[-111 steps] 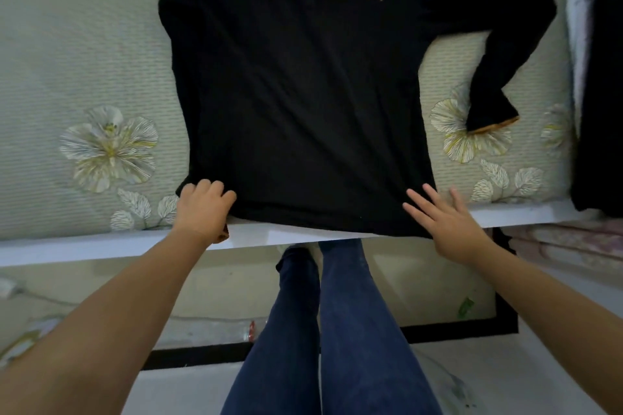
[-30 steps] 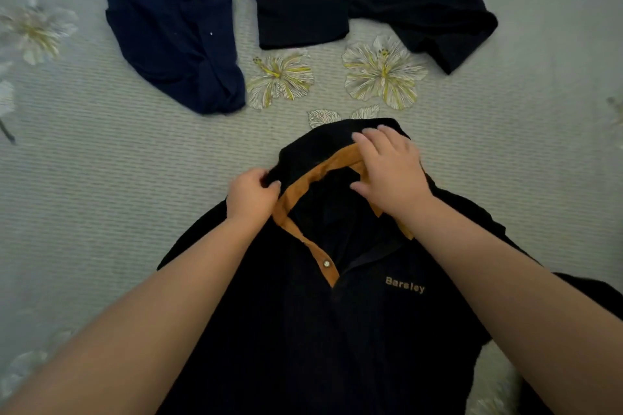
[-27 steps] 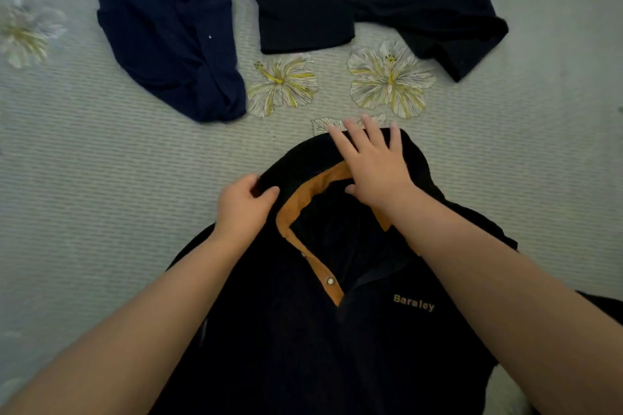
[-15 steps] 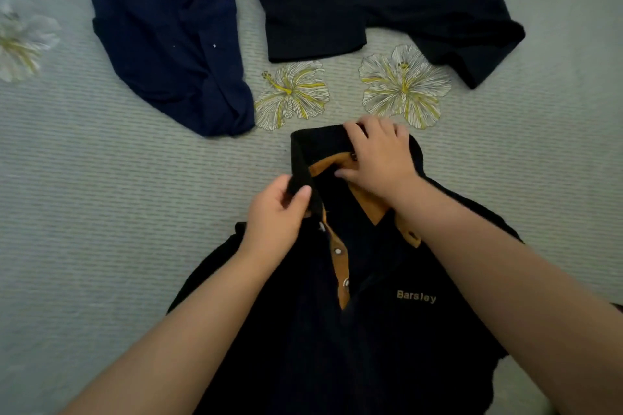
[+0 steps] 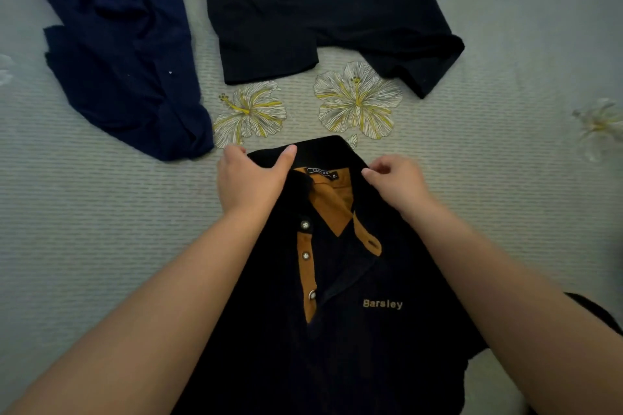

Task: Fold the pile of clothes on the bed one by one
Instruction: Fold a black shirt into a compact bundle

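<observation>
We have just stood the black polo shirt (image 5: 337, 330) collar (image 5: 320, 152) upright: our left hand (image 5: 251, 182) grips its left side, our right hand (image 5: 397, 184) pinches the right edge. Beyond, the navy garment (image 5: 118, 54) and black shorts (image 5: 320, 10) await folding on the bed (image 5: 505, 162).

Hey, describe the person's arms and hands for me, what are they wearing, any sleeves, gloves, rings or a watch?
Both forearms are bare right up to the bottom edge of the picture, so no sleeves show. The left hand and the right hand have no gloves. No watch, bracelet or ring is visible on the wrists or on the fingers that show. Nails look short and unpainted.
</observation>
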`<state>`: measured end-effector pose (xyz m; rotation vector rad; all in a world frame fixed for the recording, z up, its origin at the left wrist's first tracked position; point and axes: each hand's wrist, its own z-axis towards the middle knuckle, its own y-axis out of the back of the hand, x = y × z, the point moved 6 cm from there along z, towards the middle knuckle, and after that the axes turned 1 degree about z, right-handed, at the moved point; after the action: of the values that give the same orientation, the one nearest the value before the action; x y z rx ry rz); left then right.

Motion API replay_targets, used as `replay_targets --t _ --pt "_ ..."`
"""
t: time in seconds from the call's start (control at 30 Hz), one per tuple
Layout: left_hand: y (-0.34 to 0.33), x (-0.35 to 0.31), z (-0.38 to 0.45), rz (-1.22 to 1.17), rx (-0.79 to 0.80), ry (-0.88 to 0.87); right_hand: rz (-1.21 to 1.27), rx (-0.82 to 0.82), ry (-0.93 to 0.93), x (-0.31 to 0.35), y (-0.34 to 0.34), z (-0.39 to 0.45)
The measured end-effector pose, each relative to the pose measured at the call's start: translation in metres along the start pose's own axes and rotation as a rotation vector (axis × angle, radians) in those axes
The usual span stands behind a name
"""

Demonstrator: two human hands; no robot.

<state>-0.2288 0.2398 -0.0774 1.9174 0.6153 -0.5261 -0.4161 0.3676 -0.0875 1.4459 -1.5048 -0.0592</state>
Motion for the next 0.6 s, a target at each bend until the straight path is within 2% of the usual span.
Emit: replay_targets --t 0.1,0.17,0.23,0.3,0.37,0.43,0.53,0.6 --pt "-0.015 -0.007 0.022 0.168 0.143 0.116 0.115 -0.026 -0.069 -0.001 0.005 0.0" --pt "-0.021 -0.007 0.032 0.242 0.248 0.181 0.258 -0.005 -0.19 -0.007 0.012 0.001" --pt "-0.018 -0.003 0.036 0.169 0.264 0.245 0.413 0.079 -0.344 -0.016 0.015 0.001" --pt "-0.013 0.002 0.035 -0.04 0.258 0.316 0.53 0.212 -0.48 -0.025 0.016 0.0" --pt "-0.009 0.009 0.033 -0.252 0.335 0.407 0.563 0.284 -0.565 -0.034 0.021 0.0" --pt "-0.005 0.019 0.033 -0.359 0.436 0.487 0.558 0.306 -0.603 -0.041 0.025 0.002" --pt "0.004 0.032 0.03 -0.305 0.606 0.555 0.568 0.29 -0.649 -0.05 0.029 0.003" --pt "0.008 0.039 0.03 -0.281 0.664 0.573 0.586 0.26 -0.697 -0.054 0.032 0.001"
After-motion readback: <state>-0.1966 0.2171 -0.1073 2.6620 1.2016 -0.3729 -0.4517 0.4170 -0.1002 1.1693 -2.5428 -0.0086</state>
